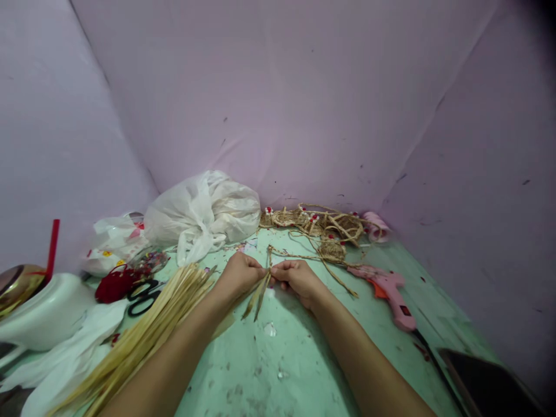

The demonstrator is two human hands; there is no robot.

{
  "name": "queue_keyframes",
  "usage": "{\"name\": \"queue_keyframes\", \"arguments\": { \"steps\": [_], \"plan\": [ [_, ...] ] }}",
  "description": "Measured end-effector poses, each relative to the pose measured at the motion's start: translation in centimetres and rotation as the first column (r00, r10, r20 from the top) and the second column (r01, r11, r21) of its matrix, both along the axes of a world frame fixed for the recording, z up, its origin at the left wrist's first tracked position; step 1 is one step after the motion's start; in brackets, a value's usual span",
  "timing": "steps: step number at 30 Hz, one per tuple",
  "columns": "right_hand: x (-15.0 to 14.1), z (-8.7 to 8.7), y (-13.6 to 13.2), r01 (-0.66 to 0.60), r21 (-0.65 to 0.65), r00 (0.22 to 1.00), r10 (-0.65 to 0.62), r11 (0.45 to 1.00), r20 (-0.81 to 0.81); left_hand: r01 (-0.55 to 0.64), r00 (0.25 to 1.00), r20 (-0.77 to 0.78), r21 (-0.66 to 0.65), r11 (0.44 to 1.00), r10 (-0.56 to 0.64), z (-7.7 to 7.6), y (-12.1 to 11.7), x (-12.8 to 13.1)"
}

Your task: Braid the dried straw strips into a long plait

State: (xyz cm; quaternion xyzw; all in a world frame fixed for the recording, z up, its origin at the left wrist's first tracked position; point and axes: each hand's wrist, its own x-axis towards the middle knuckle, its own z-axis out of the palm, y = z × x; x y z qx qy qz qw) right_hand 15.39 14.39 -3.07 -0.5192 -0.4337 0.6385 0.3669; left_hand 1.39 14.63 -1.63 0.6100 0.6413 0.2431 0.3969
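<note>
My left hand (pixel 246 271) and my right hand (pixel 296 277) meet over the middle of the table, fingers pinched on a thin braided cord (pixel 270 255) of dried plant fibre. Loose flat strands (pixel 259 298) hang from between the fingertips toward me. From the cord's far end a twisted length (pixel 299 255) runs right, toward woven fibre pieces (pixel 332 249) trimmed with red and white beads. Beside my left forearm lies a bundle of pale dried strips (pixel 165 324). The fingertips partly hide the spot where the strands join.
A pink glue gun (pixel 391 292) with a black cable lies at right, near a dark flat object (pixel 490 382). Black-handled scissors (pixel 143 298), red yarn (pixel 115 284) and a white pot-like vessel (pixel 50 313) stand left. A white plastic bag (pixel 206 211) and pink twine spool (pixel 376 227) sit behind.
</note>
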Motion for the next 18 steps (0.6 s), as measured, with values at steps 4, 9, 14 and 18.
{"name": "queue_keyframes", "arguments": {
  "steps": [4,9,14,18],
  "plan": [
    [0.0,-0.03,0.01,0.023,-0.008,1.0,-0.023,1.0,-0.003,0.032,0.998,0.054,-0.104,0.994,-0.027,0.63,0.02,-0.16],
    [-0.03,0.05,0.05,0.022,-0.008,1.0,-0.022,1.0,0.01,0.049,0.995,0.098,-0.134,0.99,-0.036,1.01,-0.15,-0.11],
    [-0.02,-0.06,0.08,0.014,-0.005,1.0,-0.014,1.0,0.01,0.045,0.991,0.132,-0.168,0.985,-0.023,0.97,-0.18,0.1],
    [-0.02,-0.15,0.05,0.007,0.006,1.0,-0.007,1.0,0.001,0.033,0.992,0.127,-0.144,0.989,-0.014,0.34,0.09,0.3]
  ]
}}
